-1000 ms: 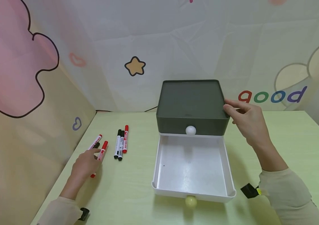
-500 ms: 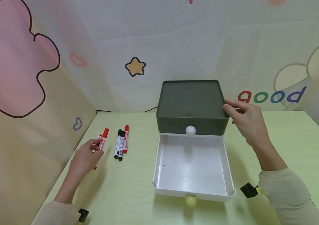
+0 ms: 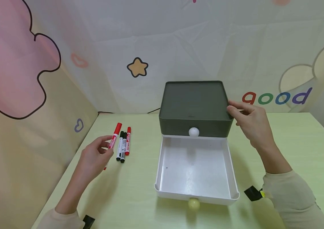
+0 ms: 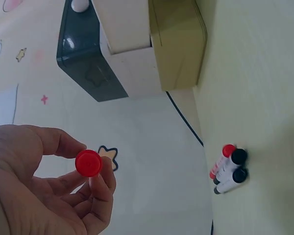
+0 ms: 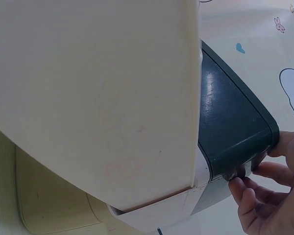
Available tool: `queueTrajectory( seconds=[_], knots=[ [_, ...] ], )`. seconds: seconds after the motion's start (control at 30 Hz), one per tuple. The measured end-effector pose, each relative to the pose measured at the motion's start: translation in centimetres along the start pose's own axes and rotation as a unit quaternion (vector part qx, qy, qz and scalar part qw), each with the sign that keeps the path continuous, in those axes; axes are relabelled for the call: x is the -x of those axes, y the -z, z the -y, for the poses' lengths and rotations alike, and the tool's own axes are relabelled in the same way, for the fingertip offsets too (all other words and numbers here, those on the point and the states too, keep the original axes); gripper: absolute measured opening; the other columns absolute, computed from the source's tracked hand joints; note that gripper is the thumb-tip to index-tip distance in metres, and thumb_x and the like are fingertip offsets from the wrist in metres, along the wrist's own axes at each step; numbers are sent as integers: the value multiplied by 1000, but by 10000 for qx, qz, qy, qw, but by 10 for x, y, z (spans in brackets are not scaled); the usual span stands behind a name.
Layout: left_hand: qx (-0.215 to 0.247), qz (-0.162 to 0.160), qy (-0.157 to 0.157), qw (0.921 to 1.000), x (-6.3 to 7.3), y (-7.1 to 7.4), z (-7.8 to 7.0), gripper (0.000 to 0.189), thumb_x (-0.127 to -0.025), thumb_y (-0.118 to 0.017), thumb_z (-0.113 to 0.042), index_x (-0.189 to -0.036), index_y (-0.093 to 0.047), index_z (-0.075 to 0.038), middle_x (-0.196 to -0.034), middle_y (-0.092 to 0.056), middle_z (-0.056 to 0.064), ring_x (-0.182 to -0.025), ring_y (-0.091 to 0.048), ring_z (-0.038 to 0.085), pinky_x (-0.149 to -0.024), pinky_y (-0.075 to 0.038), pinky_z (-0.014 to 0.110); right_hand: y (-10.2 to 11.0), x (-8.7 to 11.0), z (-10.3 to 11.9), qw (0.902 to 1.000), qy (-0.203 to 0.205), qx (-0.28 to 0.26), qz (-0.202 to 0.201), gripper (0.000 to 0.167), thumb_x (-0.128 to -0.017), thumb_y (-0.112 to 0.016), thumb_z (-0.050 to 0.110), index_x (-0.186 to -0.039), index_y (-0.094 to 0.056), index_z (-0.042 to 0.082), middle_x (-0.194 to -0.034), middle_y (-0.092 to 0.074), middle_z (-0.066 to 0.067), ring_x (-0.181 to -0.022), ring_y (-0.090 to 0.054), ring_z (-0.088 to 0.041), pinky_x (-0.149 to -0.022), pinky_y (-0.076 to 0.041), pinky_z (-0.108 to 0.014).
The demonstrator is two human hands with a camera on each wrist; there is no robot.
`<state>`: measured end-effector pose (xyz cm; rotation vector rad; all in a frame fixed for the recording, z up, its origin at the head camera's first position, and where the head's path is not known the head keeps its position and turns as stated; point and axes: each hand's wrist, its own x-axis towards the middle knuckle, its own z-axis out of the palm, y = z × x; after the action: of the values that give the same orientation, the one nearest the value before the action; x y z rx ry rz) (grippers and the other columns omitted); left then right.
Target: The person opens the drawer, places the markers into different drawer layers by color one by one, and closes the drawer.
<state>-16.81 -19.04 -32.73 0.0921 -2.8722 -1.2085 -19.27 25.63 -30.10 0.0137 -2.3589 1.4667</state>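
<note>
My left hand [image 3: 94, 157] holds a red marker [image 3: 113, 141] between thumb and fingers, tilted and raised over the table. In the left wrist view the marker's red end [image 4: 88, 163] points at the camera. Just to the right lie two black-capped markers [image 3: 121, 148] and another red marker [image 3: 128, 141], side by side. My right hand [image 3: 252, 122] grips the right edge of a small drawer box with a dark green top [image 3: 194, 100]; in the right wrist view its fingertips [image 5: 237, 186] meet the green side. The white drawer [image 3: 193, 168] is pulled out, its inside bare.
A white knob [image 3: 193, 132] is on the green upper drawer, and a yellowish knob [image 3: 194, 204] is on the white drawer's front. Under the white drawer is a yellow lower section [image 4: 179, 44]. A printed cloth backdrop [image 3: 196, 47] stands behind the table [image 3: 133, 197].
My left hand has picked up the red marker and moved it up and to the right, towards the three lying markers. The markers beside it are hidden now. The right hand keeps still.
</note>
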Motion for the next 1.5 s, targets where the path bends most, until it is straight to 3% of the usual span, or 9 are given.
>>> queueTrajectory(
  seconds=[0.57,0.77,1.07,1.37,1.5],
  knots=[
    [540,239,-622,9963,25,0,-30,48,-99,-58,-10,-147,-56,-13,-119,-65,12,-94,-67,25,-62,-57,31,0,-1,-1,10000,11,-52,-11,43,-103,-65,31,-138,-66,7,-105,-64,14,-77,-55,-14,-64,-47,-19],
    [855,241,-994,9911,35,-3,-44,45,-98,-60,-6,-142,-61,-15,-108,-69,9,-85,-68,24,-63,-57,32,0,-1,-1,9999,14,-110,-15,43,-103,-65,31,-138,-66,6,-106,-64,16,-78,-55,-13,-64,-48,-19],
    [944,140,-1761,9797,43,-13,-65,44,-95,-65,0,-138,-64,-13,-103,-70,7,-88,-65,18,-74,-56,27,0,0,0,9999,-22,-112,-19,44,-103,-65,31,-138,-66,6,-107,-64,15,-78,-55,-14,-64,-48,-18],
    [1030,382,-1940,9748,47,-25,-83,44,-95,-67,-1,-136,-65,-16,-103,-69,4,-82,-64,20,-67,-55,30,0,0,0,10000,-46,-75,0,44,-103,-64,32,-139,-66,6,-110,-64,13,-79,-55,-14,-65,-47,-18],
    [961,419,-2216,9695,48,-31,-89,42,-94,-69,-2,-135,-66,-14,-104,-69,1,-84,-64,16,-72,-55,29,0,1,0,10000,-62,-26,6,45,-103,-64,33,-140,-65,7,-111,-63,11,-79,-54,-15,-64,-47,-18]
  ],
)
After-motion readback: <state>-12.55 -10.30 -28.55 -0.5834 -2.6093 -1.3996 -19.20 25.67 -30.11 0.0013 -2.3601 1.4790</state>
